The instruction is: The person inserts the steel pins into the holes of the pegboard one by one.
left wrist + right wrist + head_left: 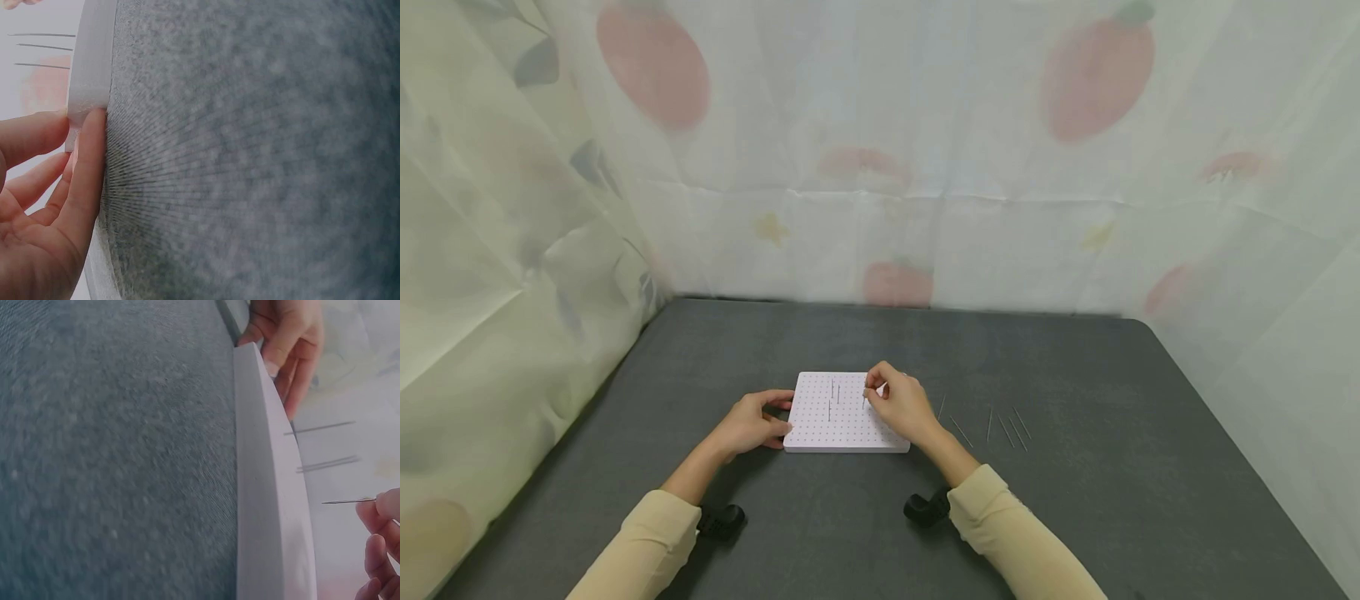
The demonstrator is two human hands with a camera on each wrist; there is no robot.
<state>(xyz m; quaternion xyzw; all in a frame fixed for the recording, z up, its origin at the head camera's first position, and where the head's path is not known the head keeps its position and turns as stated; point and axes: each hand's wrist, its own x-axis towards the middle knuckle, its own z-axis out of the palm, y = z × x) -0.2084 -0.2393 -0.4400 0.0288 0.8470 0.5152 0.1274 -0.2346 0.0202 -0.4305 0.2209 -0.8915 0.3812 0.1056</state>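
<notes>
A flat white pegboard with rows of small holes lies on the table, and three thin metal needles stand upright in its left half. My left hand grips the board's left edge; in the left wrist view its thumb and fingers hold the corner. Over the right part of the board, my right hand pinches another needle between thumb and fingertips. In the right wrist view that needle's tip points at the board's top and appears just short of it.
Several loose needles lie scattered on the dark grey table right of the board. A printed curtain hangs behind the table and along its sides. Black wrist devices sit beneath both forearms.
</notes>
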